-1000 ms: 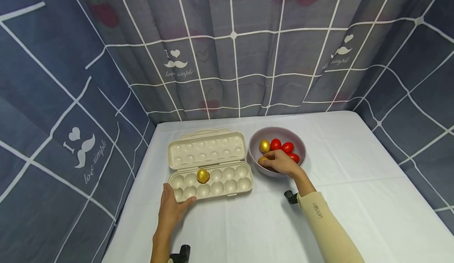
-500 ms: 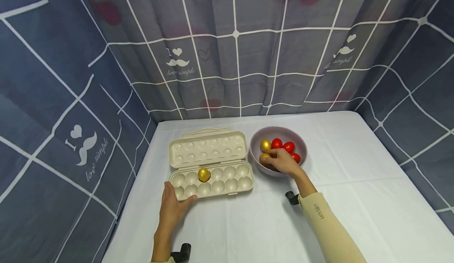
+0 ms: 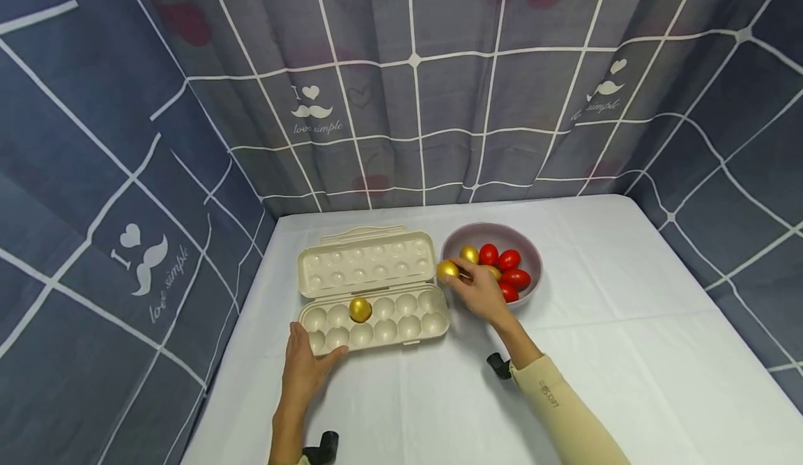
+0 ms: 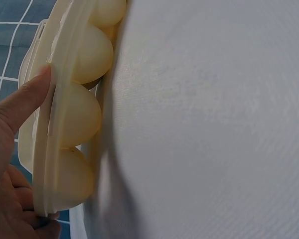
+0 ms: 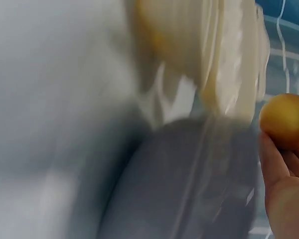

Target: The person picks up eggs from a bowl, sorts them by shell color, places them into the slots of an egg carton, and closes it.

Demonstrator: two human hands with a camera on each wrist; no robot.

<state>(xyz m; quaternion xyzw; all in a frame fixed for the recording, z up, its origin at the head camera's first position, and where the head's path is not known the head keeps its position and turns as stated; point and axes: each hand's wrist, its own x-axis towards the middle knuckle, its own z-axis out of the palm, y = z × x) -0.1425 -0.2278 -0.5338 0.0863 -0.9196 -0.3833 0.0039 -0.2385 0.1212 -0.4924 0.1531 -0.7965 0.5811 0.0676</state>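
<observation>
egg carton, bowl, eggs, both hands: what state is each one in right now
egg carton: lid open, one gold egg seated
bowl: upright, holds red and gold eggs
held gold egg: lifted at bowl rim
right hand: pinches held gold egg
left hand: grips carton's near corner

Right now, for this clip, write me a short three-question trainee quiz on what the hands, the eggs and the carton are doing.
1. True or false: the right hand pinches a gold egg above the near-left rim of the bowl.
2. How many eggs sit in the egg carton?
A. none
B. one
C. three
3. Fill in: the left hand holds the carton at its near ____ corner.

Key
1. True; the egg is lifted clear of the others in the bowl.
2. B; a single seated gold egg rests in the far row of cups.
3. left; in the left wrist view the thumb lies on the carton's rim.
</observation>
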